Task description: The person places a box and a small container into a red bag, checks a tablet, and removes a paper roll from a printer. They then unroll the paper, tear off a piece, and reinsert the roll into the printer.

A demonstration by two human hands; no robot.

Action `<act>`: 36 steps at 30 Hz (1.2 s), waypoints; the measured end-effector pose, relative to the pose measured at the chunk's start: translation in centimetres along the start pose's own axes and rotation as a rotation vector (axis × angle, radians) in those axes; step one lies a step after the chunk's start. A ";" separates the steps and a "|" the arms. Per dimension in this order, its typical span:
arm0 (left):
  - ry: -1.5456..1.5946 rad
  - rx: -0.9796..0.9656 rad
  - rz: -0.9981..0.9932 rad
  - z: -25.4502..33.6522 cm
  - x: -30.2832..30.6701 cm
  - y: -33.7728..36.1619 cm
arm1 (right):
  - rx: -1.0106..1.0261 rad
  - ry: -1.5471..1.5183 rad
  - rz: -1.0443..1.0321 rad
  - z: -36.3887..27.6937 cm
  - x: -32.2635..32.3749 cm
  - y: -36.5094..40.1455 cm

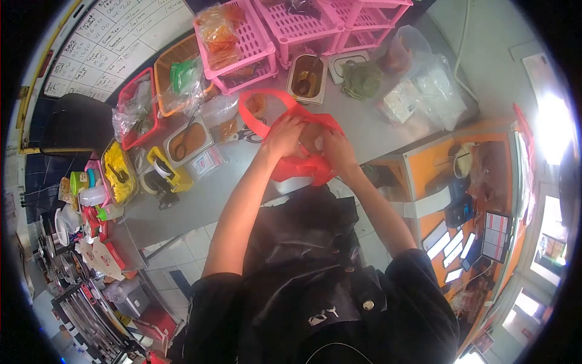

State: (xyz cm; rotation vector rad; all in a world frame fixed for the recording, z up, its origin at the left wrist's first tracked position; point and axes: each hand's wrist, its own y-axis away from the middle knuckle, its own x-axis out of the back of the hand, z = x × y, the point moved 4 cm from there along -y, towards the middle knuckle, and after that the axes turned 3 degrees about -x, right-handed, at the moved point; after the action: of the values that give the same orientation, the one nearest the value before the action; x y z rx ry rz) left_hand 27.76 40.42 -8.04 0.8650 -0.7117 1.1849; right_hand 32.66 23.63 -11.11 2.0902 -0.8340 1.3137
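Observation:
A red bag [311, 168] with a looped handle lies at the near edge of the grey metal table [236, 168], its mouth open. My left hand [285, 137] is at the bag's left side, fingers bent over its opening. On the right side, my right hand [337, 150] reaches into the opening, its fingertips partly hidden. Between the hands a brownish item [311, 137] shows inside the bag; what it is I cannot make out. Scissors [248, 134] lie just left of the bag.
Behind stand pink baskets [251, 36], a metal tray with brown sauce [307, 79] and clear plastic bags [427, 91]. To the left are another sauce tray [189, 141], a yellow tape dispenser [176, 173] and a container of yellow pieces [118, 173]. An orange shelf [418, 164] borders the right.

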 end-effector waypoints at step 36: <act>-0.177 -0.156 0.193 0.3 -2.1 -4.2 | -0.153 -0.099 0.015 0.3 2.4 1.5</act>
State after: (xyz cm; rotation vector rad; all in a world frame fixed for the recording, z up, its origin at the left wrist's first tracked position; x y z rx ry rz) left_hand 31.35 38.54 -10.42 0.7895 -1.0369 1.2149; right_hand 32.54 21.88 -8.91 2.0450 -0.9625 1.1231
